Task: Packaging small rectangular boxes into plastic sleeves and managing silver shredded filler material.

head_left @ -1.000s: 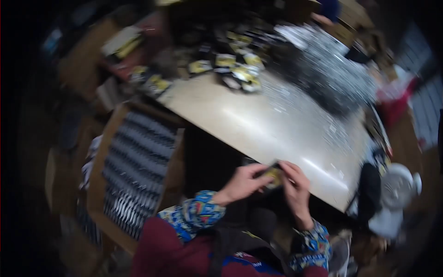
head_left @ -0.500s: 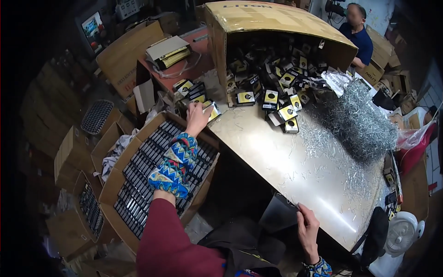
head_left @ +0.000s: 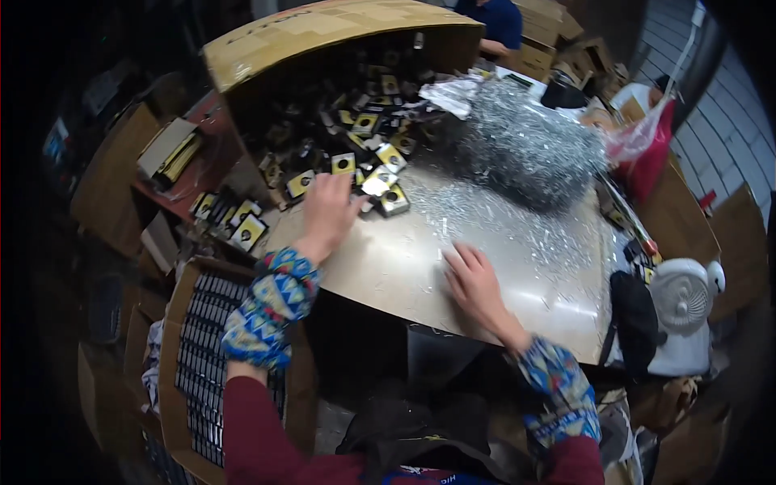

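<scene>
My left hand [head_left: 327, 212] is over the near edge of a loose pile of small black, yellow and white boxes [head_left: 365, 124]. Its fingers stretch toward the front boxes, thumb apart, and I see nothing held. That pile spills from a large cardboard carton [head_left: 347, 18] lying on its side. Above the bare metal tabletop [head_left: 372, 263], my right hand [head_left: 477, 287] has its fingers extended and slightly bent, with nothing in them. Thin silver metal pins [head_left: 525, 141] form a large heap beyond it, with loose ones scattered nearby.
Several small boxes [head_left: 249, 232] sit at the table's left corner. Below stands an open carton [head_left: 171, 347] packed with rows of dark boxes [head_left: 206, 356]. A white fan [head_left: 683, 299] and a black cloth-like item [head_left: 633, 323] are at the right. Another person [head_left: 497, 24] is behind the table.
The view has swung right. My left hand has left the boxes at the table's left corner and moved to the main pile. My right hand has come from the table edge over the tabletop.
</scene>
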`<state>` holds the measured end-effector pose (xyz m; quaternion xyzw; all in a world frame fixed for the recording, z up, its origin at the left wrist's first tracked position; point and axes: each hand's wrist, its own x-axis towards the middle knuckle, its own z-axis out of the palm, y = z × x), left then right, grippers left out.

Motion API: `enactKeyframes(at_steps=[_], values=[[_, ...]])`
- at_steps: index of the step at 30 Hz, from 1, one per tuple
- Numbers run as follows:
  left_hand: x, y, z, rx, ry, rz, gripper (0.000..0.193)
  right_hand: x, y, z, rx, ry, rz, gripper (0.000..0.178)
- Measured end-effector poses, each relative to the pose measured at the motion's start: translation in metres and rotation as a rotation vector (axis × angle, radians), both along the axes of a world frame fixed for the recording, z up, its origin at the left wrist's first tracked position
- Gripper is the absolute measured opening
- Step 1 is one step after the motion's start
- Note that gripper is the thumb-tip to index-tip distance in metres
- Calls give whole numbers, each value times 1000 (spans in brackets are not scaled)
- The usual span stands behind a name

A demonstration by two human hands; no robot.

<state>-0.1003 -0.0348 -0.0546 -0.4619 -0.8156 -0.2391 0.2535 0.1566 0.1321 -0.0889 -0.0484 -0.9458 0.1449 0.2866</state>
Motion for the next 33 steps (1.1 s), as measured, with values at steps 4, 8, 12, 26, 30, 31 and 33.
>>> enactKeyframes(at_steps=[4,8,12,26,30,31,33], values=[[6,99,-7,-309,-75,116,41,-64,37,-14,243,-1,-136,36],[4,105,9,-261,-276,31,38,-24,44,-17,219,-357,-69,36],[-5,87,8,-488,-370,54,51,39,53,-10,148,-356,-29,40],[27,80,15,-572,-352,-103,61,-32,99,-23,-48,-344,-348,50],[5,58,18,-186,-430,-123,75,-31,117,-30,-76,-272,-493,48],[19,54,39,-69,-561,-111,74,-27,118,-30,-78,-278,-493,48],[12,47,27,152,-505,-40,68,-20,120,-33,-119,-236,-133,46]])
